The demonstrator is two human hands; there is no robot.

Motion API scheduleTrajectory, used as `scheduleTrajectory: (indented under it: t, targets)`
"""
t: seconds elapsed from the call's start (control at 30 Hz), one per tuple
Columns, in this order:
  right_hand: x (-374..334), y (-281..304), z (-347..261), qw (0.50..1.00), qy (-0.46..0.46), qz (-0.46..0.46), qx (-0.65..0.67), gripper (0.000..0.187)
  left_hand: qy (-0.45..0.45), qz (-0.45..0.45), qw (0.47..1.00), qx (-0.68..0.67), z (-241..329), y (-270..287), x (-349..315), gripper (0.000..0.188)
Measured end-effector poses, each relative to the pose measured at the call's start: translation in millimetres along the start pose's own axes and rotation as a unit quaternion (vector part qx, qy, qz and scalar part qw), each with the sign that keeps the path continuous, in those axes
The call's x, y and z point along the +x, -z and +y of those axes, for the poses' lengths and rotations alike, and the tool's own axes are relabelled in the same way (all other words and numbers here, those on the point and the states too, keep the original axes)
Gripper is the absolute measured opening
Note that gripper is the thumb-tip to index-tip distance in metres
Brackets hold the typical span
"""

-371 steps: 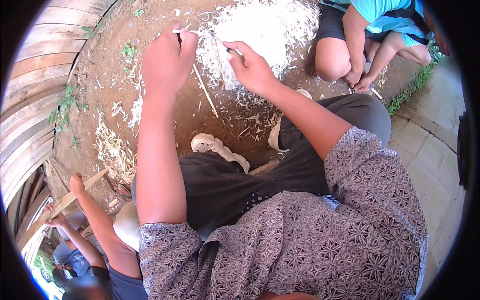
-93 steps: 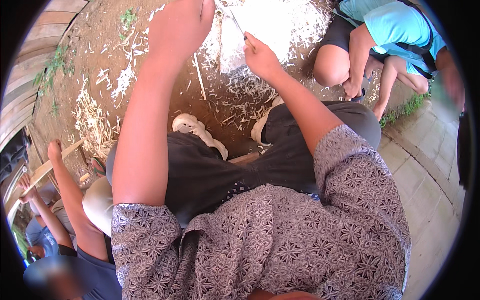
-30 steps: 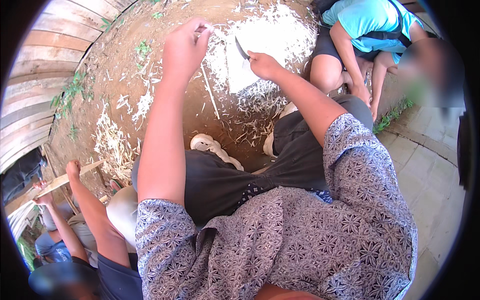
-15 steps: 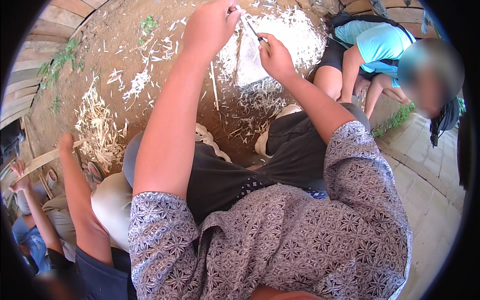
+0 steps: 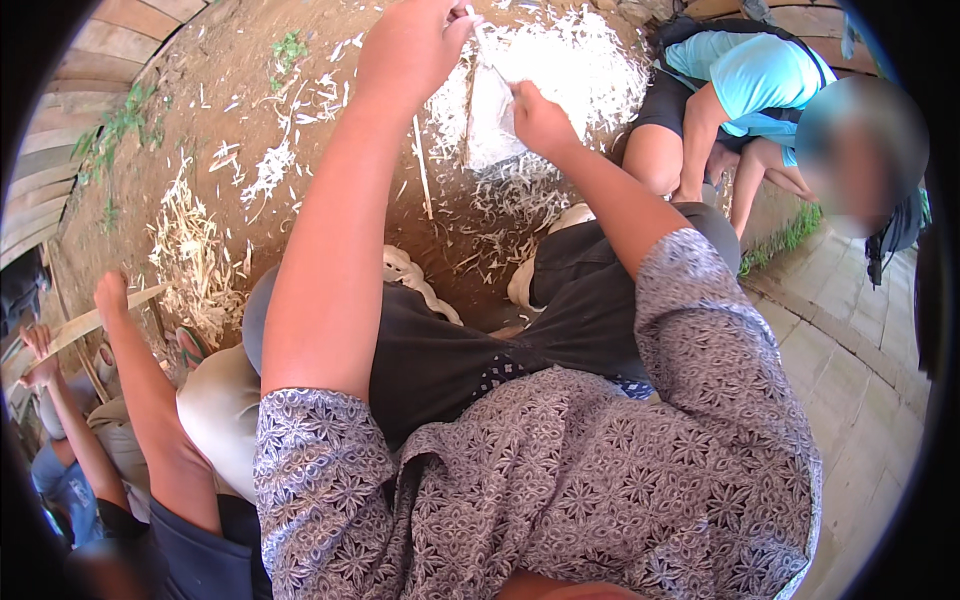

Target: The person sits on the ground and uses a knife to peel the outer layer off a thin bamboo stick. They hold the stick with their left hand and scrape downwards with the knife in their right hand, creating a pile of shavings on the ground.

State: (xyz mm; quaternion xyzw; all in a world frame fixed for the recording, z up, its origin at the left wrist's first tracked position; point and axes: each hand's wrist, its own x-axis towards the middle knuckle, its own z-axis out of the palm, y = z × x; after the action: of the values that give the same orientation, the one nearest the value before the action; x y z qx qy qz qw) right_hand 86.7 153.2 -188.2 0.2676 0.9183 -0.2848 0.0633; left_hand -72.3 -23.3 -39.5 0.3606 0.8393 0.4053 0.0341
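Note:
My left hand (image 5: 418,50) reaches out to the top edge of the view, fingers closed on a thin white stick (image 5: 473,17) whose upper part is cut off by the frame. Below it and to the right, my right hand (image 5: 542,118) is closed round a small knife. The thin knife blade (image 5: 503,78) points up and left along the stick, while the handle is hidden in my fist. Under both hands, a pale whitish sheet (image 5: 492,140) lies on the ground, partly covered by a heap of white shavings (image 5: 585,70).
At the right a person in a turquoise shirt (image 5: 765,72) crouches beside the heap. On the left, another person's hand (image 5: 112,293) steadies a long pale wooden strip (image 5: 90,322). Yellowish shavings (image 5: 192,260) and a thin stick (image 5: 422,170) lie on bare earth. Paving (image 5: 850,340) runs along the right.
My right hand has turned and shifted slightly down and left, so the knife handle no longer shows. The left hand stays nearly in place on the stick.

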Motion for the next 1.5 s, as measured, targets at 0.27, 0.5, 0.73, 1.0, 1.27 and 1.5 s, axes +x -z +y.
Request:
scheduleTrajectory:
  t: [0.27,0.5,0.73,1.0,1.27,1.5]
  targets:
    - [-13.5,15.8,-39.4,0.992,-0.016,0.028,0.119,0.038,-0.015,-0.011,1.0,-0.02,-12.5,5.7,-3.6,0.012]
    - [-11.2,-8.6,-2.3,0.997,-0.007,0.036,0.061,0.035,-0.014,-0.008,1.0,-0.016,-2.7,5.2,-2.8,0.012]
    - [-17.7,13.6,-50.7,0.987,-0.031,0.036,0.153,0.035,0.022,-0.012,1.0,-0.016,-8.7,12.6,-8.1,0.012]
    - [0.2,3.8,-2.0,0.994,-0.07,-0.046,0.07,0.039,-0.001,-0.011,1.0,0.005,-7.3,9.9,-4.5,0.011]
    - [-29.5,103.0,-67.9,0.954,-0.051,-0.059,0.291,0.045,-0.017,-0.013,0.999,-0.024,-5.3,4.0,-0.1,0.014]
    - [-53.1,109.3,-64.5,0.89,-0.051,-0.019,0.452,0.04,-0.056,-0.034,0.998,-0.024,4.4,-3.6,-0.2,0.013]
